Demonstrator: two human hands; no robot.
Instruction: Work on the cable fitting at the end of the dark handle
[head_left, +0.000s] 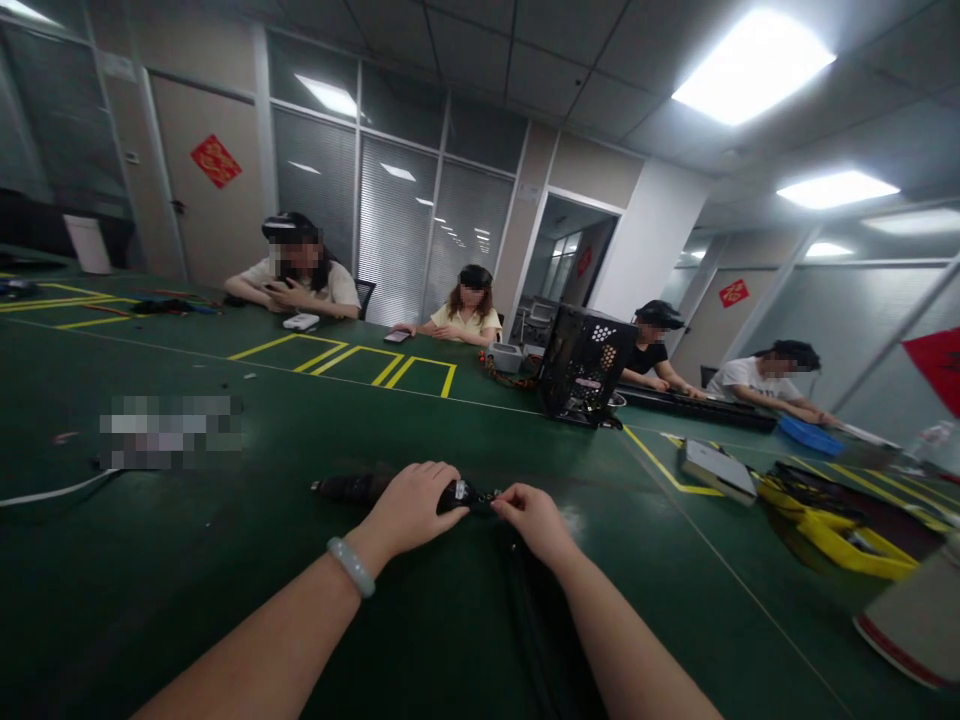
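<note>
Head: left grip (420, 503) closed around tool (354, 488)

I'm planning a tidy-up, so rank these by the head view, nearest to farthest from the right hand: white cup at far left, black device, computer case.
1. Black device: just left of the right hand, under the left hand.
2. Computer case: beyond the hands, slightly right.
3. White cup: far left, well beyond the hands.

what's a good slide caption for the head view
Left hand grips a long black object on a green table, right hand pinching at its end.
</note>
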